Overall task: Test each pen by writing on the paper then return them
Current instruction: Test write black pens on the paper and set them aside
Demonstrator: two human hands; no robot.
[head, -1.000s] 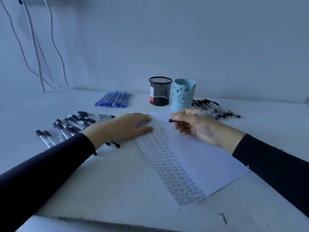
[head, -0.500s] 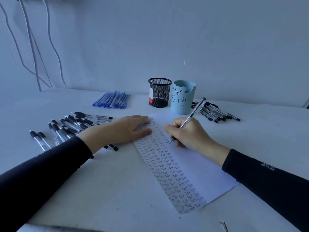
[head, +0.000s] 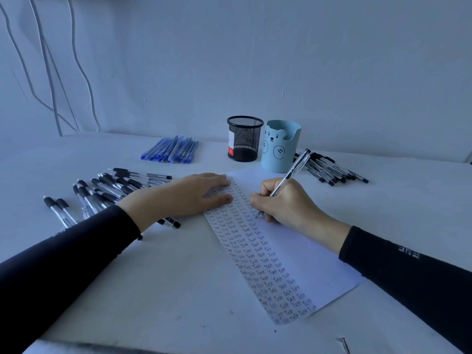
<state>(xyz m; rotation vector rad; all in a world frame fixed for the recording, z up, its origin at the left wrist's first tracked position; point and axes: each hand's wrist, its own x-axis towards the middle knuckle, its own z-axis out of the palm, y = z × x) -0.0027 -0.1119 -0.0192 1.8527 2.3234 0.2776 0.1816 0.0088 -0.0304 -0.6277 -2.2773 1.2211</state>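
You are working at an office-type desk station. Evidence: white tabletop [head: 166, 290] against a bare wall [head: 332, 60], loose cables [head: 45, 56] hanging at left, black mesh pen holder [head: 244, 140], blue bear cup [head: 279, 148], blue pens [head: 171, 150] and black pens [head: 115, 185] laid in sorted batches.

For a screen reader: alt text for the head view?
A right hand holds a pen tip-down on paper lined with columns of "Test"; the left hand lies flat on the sheet's edge. A mesh cup, a blue cup and blue pens sit behind; black pens lie around.
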